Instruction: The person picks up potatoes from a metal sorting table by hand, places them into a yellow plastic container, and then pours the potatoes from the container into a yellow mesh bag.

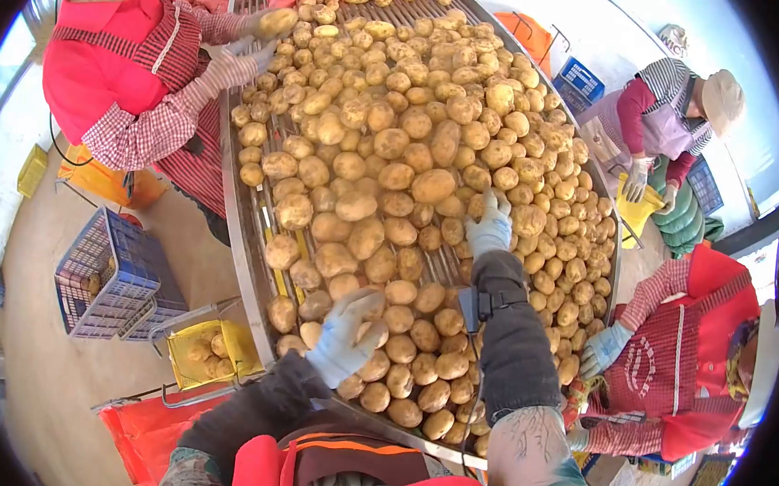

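Note:
Many potatoes [432, 185] cover a slatted metal sorting table [246, 260]. At the near left side, my left hand [345, 337], in a pale blue and white glove, is over the potatoes with its fingers and thumb apart. One potato lies partly hidden beside its thumb. Farther forward, right of the middle, my right hand [490, 226] in a similar glove rests on the potatoes with its fingers stretched out. Neither hand shows a potato gripped in it. Bare slats show just left of my right hand.
One person [121, 71] at the left holds a potato. Another [698, 346] stands at the right edge, and a third [660, 117] handles a yellow basket [638, 206]. Blue crates [103, 268], a yellow basket of potatoes [215, 354] and a red bag [146, 434] stand left.

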A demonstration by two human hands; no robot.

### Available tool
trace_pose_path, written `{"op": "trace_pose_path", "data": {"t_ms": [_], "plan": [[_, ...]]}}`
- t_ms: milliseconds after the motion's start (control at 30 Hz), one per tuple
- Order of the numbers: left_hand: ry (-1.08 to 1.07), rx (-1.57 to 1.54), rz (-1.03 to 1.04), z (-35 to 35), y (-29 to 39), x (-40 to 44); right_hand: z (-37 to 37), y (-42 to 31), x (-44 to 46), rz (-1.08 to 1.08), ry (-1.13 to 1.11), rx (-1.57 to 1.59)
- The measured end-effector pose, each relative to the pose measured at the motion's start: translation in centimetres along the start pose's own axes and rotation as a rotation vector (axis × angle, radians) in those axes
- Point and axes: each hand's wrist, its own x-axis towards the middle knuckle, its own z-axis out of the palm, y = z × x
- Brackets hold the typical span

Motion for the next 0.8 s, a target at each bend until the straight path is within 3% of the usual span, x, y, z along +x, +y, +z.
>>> {"op": "trace_pose_path", "data": {"t_ms": [33, 100, 133, 200, 233, 300, 367, 433, 500, 533, 567, 600, 633, 667, 733, 767, 800], "plan": [[0.001, 0.011, -0.002, 1.6, -0.3, 0.8, -1.2, -0.4, 0.1, 0.073, -0.049, 0.15], [-0.013, -0.822, -0.451, 4.1, -1.6, 1.8, -2.7, -1.7, -1.3, 0.209, -0.075, 0.548], [-0.007, -0.817, -0.454, 4.3, -1.3, 3.0, -3.1, -1.8, -2.3, 0.112, -0.232, 0.757], [0.189, -1.386, -0.94, 3.9, -0.5, 6.0, -2.9, -1.2, -3.0, -0.318, -0.591, 0.976], [0.064, -1.506, -0.788, 3.8, -0.9, 6.4, -3.2, -2.2, -2.7, -0.318, -0.611, 0.979], [0.126, -1.659, -0.834, 3.0, -3.0, 5.4, -3.6, -5.7, -0.8, -0.609, -0.038, 0.088], [0.154, -1.935, -0.779, 2.6, -4.9, 3.9, -0.1, -5.8, 2.7, -0.696, -0.063, 0.01], [0.241, -2.003, -0.79, 1.5, -4.5, 2.6, 1.3, -5.8, 3.7, -0.785, -0.069, -0.065], [0.281, -2.024, -0.816, -0.4, -4.0, 1.6, 1.3, -7.2, 3.2, -0.378, -0.039, 0.253], [0.325, -2.017, -0.793, -1.2, -3.6, 0.6, -0.8, -9.3, 0.8, -0.232, -0.327, 0.751], [0.34, -1.66, -0.754, -1.7, -3.2, -0.8, -2.6, -10.8, -2.3, -0.051, -0.642, 1.225], [0.356, -1.302, -0.73, -2.3, -2.6, -2.4, -1.7, -11.1, -5.2, -0.128, -0.738, 1.2], [0.348, -1.741, -0.735, -3.5, -1.9, -2.8, -2.0, -12.6, -9.0, -0.28, -0.854, 1.236], [0.39, -1.738, -0.725, -4.6, -2.5, -4.9, -3.0, -14.6, -13.2, -0.329, -0.786, 0.899], [0.231, -2.134, -0.529, -6.6, -4.3, -10.2, 0.0, -16.0, -20.1, -0.422, -0.769, 1.021], [0.393, -1.827, -0.753, -8.2, -4.0, -13.0, 0.3, -17.5, -22.6, -0.406, -0.785, 1.056], [0.485, -1.788, -0.806, -10.6, -2.1, -13.8, 0.8, -19.0, -24.6, -0.3, -0.945, 1.05]]}}
